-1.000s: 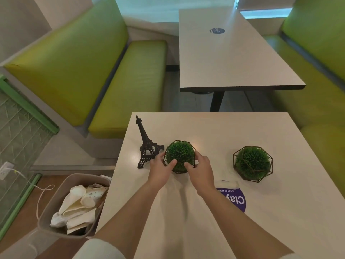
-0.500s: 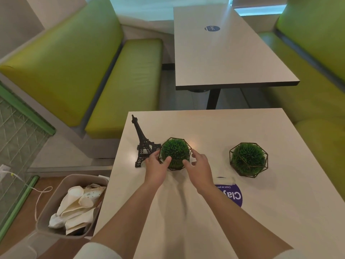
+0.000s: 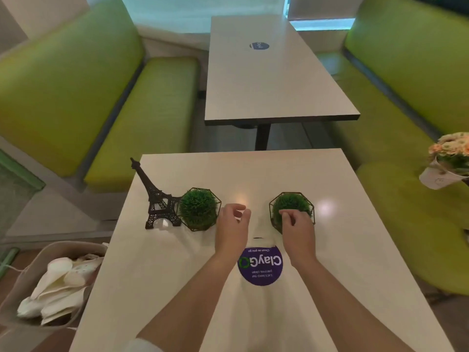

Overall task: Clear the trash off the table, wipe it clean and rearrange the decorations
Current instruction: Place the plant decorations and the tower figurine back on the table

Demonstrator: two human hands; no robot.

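Note:
On the pale table point(image 3: 253, 171) a black Eiffel Tower model point(image 3: 158, 199) stands at the left edge. A green moss ball in a wire frame, the left plant point(image 3: 199, 208), sits touching the tower's base. A matching right plant point(image 3: 291, 201) stands further right. My left hand point(image 3: 232, 224) hovers between the two plants, fingers loosely curled and holding nothing. My right hand point(image 3: 297, 229) is at the near side of the right plant, its fingers curled onto the wire frame.
A round purple sticker point(image 3: 261, 265) lies flat between my wrists. A grey bin point(image 3: 25, 270) holding crumpled white paper point(image 3: 58, 283) stands left of the table. A white pot of flowers point(image 3: 446, 163) sits over the right green bench. A second table point(image 3: 266, 80) is beyond.
Both hands let go of the left plant, which now stands by the tower. They moved right, and my right hand reached the right plant.

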